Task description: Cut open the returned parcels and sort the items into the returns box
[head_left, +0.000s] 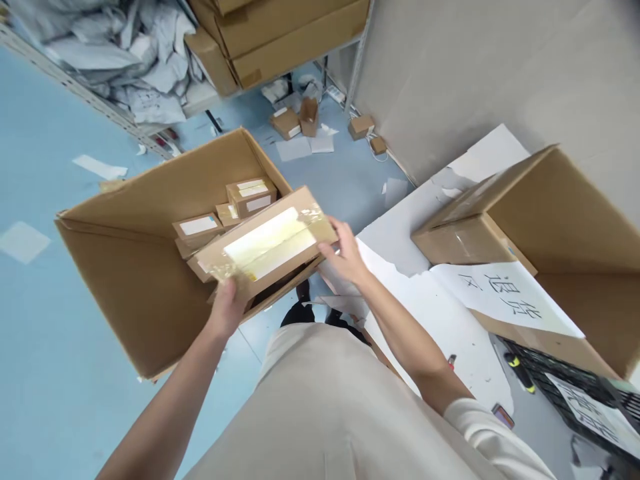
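Note:
Between my two hands is a long cardboard box (pixel 280 243) with a white label and clear tape across its top. My left hand (pixel 229 308) grips its near left end, while my right hand (pixel 345 253) has hold of the right end, thumb on top. The box is tilted over the near right edge of a large open carton (pixel 110 293). Inside that carton, several smaller labelled boxes lie stacked, among them one small box (pixel 251 197) with two white labels and a flatter box (pixel 198 230). The held box hides part of the carton's contents.
A white table (pixel 435 333) on the right bears another open carton (pixel 450 243) with a handwritten sheet (pixel 505 293). Beside it are a black basket (pixel 560 393) and a yellow-black tool (pixel 520 372). A shelf (pixel 90 100) holds grey parcels; small boxes and paper scraps litter the floor.

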`<state>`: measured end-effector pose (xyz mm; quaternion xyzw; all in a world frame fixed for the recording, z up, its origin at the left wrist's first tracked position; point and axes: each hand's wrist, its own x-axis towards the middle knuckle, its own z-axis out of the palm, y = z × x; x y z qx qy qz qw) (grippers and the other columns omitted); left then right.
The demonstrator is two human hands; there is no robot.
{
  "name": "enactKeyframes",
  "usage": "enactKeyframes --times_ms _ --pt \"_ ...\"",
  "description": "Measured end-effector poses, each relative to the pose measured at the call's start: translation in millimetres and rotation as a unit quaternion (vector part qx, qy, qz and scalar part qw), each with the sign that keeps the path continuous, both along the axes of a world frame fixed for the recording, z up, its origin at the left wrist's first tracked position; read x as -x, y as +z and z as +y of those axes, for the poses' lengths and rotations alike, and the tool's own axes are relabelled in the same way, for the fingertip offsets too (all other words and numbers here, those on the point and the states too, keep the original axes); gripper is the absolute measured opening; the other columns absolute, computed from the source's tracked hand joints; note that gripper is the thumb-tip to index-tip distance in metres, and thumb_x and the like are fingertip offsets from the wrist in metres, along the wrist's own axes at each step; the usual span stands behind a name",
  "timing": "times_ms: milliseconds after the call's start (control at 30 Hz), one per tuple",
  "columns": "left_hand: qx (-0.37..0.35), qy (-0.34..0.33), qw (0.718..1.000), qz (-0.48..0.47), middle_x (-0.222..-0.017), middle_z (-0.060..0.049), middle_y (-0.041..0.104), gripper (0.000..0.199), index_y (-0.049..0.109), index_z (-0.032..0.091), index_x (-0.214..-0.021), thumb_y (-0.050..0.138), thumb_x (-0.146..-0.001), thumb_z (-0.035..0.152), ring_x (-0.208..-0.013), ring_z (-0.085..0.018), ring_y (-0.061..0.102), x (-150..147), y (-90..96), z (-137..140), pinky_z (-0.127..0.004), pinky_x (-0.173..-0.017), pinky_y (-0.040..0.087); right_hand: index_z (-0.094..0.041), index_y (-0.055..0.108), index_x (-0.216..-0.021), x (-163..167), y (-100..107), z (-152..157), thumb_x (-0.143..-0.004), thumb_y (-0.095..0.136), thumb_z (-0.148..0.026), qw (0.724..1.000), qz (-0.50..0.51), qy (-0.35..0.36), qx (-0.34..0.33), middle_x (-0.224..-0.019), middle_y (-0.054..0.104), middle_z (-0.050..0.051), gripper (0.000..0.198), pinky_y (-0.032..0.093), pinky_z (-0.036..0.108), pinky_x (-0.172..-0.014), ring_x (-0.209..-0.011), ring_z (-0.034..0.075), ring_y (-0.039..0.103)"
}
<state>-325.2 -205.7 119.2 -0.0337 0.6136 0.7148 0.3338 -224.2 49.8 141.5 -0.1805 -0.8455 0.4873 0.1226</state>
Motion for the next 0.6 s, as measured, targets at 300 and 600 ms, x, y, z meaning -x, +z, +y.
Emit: enactKeyframes --times_ms 300,600 --pt "0.008 -0.181 0.982 -0.048 -0.151 0.000 0.033 0.072 0.020 0.044 -0.144 0.052 -0.082 0.061 -0.133 -0.029 0.039 -132.2 -26.0 155.7 -0.049 -0.097 0.046 -0.023 0.048 -0.126 -162.8 -35.3 136.2 -0.082 0.042 -0.068 0.980 -0.029 -0.176 0.084 -0.120 0.057 0.008 0.064 0.052 0.035 -0.085 -0.096 0.019 0.058" --pt "0.106 -0.184 0.972 -0.099 -0.151 -0.006 0.033 0.082 0.011 0.042 -0.147 0.049 -0.079 0.069 -0.129 -0.034 0.045 -168.9 -96.5 182.6 -0.055 -0.098 0.042 -0.024 0.055 -0.119 -191.5 -135.5 152.9 -0.073 0.054 -0.064 0.953 -0.050 -0.213 0.211 -0.106 0.062 0.005 0.061 0.053 0.037 -0.082 -0.083 0.018 0.061"
